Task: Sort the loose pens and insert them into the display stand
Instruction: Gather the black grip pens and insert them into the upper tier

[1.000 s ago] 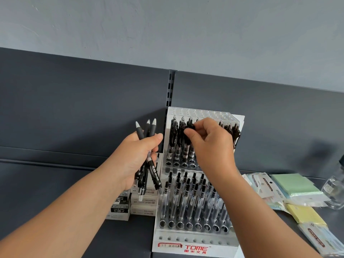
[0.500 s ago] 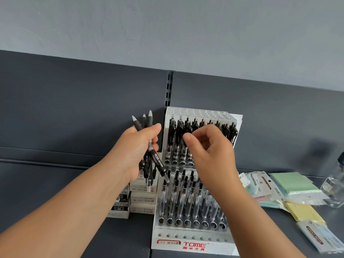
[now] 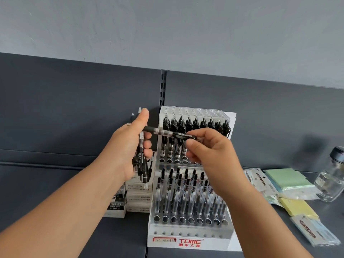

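A clear tiered display stand (image 3: 189,239) with a red TOME label stands on the dark shelf, with several black pens upright in its upper and lower rows. My left hand (image 3: 128,148) grips a bundle of black pens (image 3: 142,164) just left of the stand. One black pen (image 3: 167,132) lies level between both hands in front of the upper row. My right hand (image 3: 210,149) pinches its right end, while its left end sits by my left thumb.
Stacked white and black pen boxes (image 3: 130,198) sit left of the stand. Green and yellow sticky note pads (image 3: 286,179), packaged items (image 3: 314,231) and a glass jar (image 3: 333,179) lie at the right. A dark back panel rises behind.
My right hand came away from the upper row toward my left hand and now pinches one pen drawn sideways out of the bundle. My left hand rose slightly.
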Tool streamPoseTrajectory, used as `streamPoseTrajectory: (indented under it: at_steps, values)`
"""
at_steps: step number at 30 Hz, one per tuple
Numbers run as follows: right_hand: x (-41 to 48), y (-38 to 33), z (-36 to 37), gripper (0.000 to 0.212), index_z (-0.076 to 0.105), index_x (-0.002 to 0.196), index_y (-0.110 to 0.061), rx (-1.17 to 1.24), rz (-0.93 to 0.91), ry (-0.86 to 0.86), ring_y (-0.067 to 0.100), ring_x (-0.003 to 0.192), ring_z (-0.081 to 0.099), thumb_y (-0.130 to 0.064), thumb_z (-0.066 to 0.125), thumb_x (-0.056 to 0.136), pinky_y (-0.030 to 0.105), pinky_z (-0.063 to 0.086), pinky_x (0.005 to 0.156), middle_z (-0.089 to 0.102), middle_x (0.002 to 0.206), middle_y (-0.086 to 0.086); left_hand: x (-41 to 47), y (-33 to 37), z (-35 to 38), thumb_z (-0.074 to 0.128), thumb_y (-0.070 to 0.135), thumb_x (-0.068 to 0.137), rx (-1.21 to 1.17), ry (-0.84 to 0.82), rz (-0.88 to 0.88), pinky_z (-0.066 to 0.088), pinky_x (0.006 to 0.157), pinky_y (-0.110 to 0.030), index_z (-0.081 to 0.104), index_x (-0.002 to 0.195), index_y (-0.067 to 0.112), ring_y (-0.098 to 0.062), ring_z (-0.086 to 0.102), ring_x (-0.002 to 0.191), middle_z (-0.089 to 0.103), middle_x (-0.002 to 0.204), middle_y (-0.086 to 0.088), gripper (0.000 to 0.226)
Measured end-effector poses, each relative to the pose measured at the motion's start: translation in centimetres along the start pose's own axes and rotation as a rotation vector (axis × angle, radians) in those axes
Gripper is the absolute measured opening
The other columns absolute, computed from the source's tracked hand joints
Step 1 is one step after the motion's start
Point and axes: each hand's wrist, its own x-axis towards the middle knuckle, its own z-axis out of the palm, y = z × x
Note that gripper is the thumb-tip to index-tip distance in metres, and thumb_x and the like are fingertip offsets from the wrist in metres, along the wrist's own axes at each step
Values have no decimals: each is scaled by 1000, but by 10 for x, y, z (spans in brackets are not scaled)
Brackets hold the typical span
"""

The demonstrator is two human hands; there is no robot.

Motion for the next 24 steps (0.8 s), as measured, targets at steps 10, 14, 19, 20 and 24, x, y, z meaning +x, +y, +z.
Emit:
streamPoseTrajectory:
  at_steps: [10,14,19,20,24]
  values:
    - [10,1,-4,10,63,94,-15,453,22,169,12,64,60,-7,58,91,24,53,64,59,77,2,-7,-6,1,75,29,65,95,-164,7,36,38,-19,57,89,10,-9,43,49,56,67,0,36]
    - [17,-7,-16,26,53,110,-13,497,22,273,14,69,65,-1,60,89,26,56,69,63,88,10,-9,-10,2,72,40,71,201,-174,24,36,41,-21,54,94,11,-9,40,50,52,67,1,41]
    - [28,-19,-35,13,56,95,-11,433,-61,350,14,68,65,-7,66,87,25,54,69,63,83,7,-3,-11,-3,54,19,93,136,-69,-43,33,37,-22,51,107,12,-10,41,45,50,63,-1,15]
    - [29,-21,-36,10,58,92,-12,384,-90,360,13,68,64,-7,65,88,25,55,68,64,81,5,-3,-11,-4,50,16,93,113,-65,-56,32,37,-22,52,104,10,-11,41,45,50,63,-2,13]
    - [32,-26,-30,13,63,89,-22,47,-234,384,11,71,66,-10,65,88,25,56,70,68,74,-6,-2,-12,-4,44,10,92,53,-52,-62,34,38,-23,55,100,6,-13,43,46,52,64,-4,14]
